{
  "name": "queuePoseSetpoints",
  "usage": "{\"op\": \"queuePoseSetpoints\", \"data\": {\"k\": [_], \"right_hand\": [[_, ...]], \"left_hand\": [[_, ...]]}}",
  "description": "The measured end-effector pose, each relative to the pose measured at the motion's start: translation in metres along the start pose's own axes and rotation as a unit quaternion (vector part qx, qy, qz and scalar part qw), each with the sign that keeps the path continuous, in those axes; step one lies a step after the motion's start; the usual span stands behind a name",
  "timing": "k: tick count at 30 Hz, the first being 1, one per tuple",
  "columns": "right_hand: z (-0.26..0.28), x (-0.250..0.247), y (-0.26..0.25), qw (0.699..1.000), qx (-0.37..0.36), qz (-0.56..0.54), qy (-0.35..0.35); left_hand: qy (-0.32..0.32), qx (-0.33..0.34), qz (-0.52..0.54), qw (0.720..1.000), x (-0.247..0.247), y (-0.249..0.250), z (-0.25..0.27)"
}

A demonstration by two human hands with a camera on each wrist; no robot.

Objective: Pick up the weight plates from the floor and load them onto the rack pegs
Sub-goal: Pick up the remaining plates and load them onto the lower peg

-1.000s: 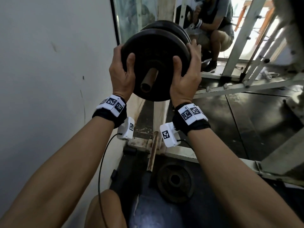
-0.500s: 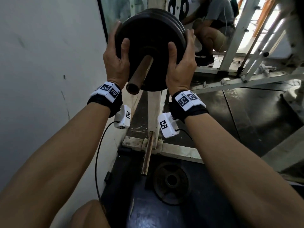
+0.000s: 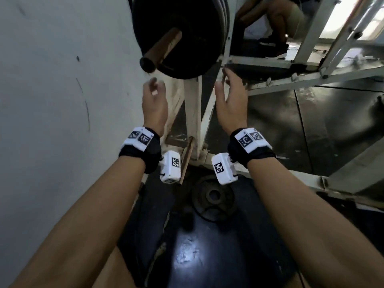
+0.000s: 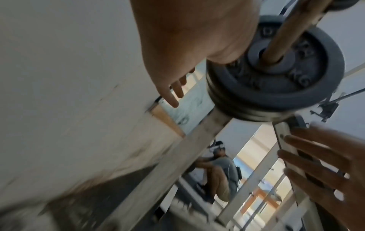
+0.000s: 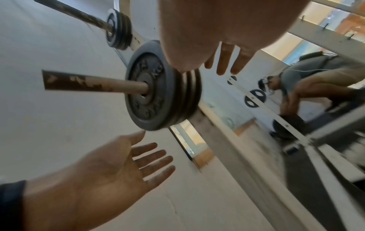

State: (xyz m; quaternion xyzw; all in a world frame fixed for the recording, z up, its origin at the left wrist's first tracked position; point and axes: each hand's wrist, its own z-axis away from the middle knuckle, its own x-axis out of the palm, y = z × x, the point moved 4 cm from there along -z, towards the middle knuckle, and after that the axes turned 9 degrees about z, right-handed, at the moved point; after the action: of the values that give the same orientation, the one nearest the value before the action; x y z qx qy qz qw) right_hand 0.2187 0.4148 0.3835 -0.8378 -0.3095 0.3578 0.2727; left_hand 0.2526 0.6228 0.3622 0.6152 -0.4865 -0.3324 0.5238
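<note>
Black iron weight plates (image 3: pixel 182 36) are seen stacked on the rusty steel rack peg (image 3: pixel 161 49). Left hand (image 3: pixel 154 100) and right hand (image 3: pixel 228 100) are spread, empty, below. 1 round black plate (image 3: pixel 214 197) on the floor must be gripped next.

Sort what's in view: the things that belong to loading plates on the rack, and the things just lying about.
Part of the job:
- stack of plates on the rusty peg
- small plate on the floor
- lower peg
- left hand and right hand, both empty

Just there:
- crouching person
- wall
</note>
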Motion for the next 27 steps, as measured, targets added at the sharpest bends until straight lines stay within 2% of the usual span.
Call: {"op": "queuePoseSetpoints", "data": {"k": [3,7,11,15,17,20,22,24,27], "right_hand": [[0.066,0.004,0.064,0.993,0.081,0.034,-0.075],[0.16,0.007,0.145,0.962,0.2,0.085,-0.166],[0.242,0.02,0.2,0.899,0.319,0.139,-0.265],[0.31,0.044,0.232,0.816,0.434,0.187,-0.334],[0.337,0.054,0.24,0.788,0.485,0.19,-0.329],[0.363,0.076,0.251,0.761,0.553,0.192,-0.279],[0.373,0.094,0.256,0.762,0.574,0.189,-0.235],[0.38,0.107,0.257,0.766,0.574,0.207,-0.204],[0.385,0.112,0.259,0.774,0.55,0.257,-0.179]], "left_hand": [[-0.044,-0.078,-0.062,0.994,0.004,-0.077,0.062],[-0.178,-0.19,-0.115,0.959,0.021,-0.156,0.147],[-0.246,-0.224,-0.217,0.918,0.018,-0.231,0.192],[-0.296,-0.202,-0.31,0.881,0.018,-0.276,0.196],[-0.335,-0.188,-0.334,0.861,0.024,-0.298,0.188],[-0.37,-0.161,-0.364,0.839,0.039,-0.34,0.168],[-0.379,-0.128,-0.375,0.836,0.052,-0.366,0.157],[-0.411,-0.101,-0.382,0.822,0.07,-0.39,0.15],[-0.464,-0.055,-0.439,0.768,0.091,-0.416,0.152]]}}
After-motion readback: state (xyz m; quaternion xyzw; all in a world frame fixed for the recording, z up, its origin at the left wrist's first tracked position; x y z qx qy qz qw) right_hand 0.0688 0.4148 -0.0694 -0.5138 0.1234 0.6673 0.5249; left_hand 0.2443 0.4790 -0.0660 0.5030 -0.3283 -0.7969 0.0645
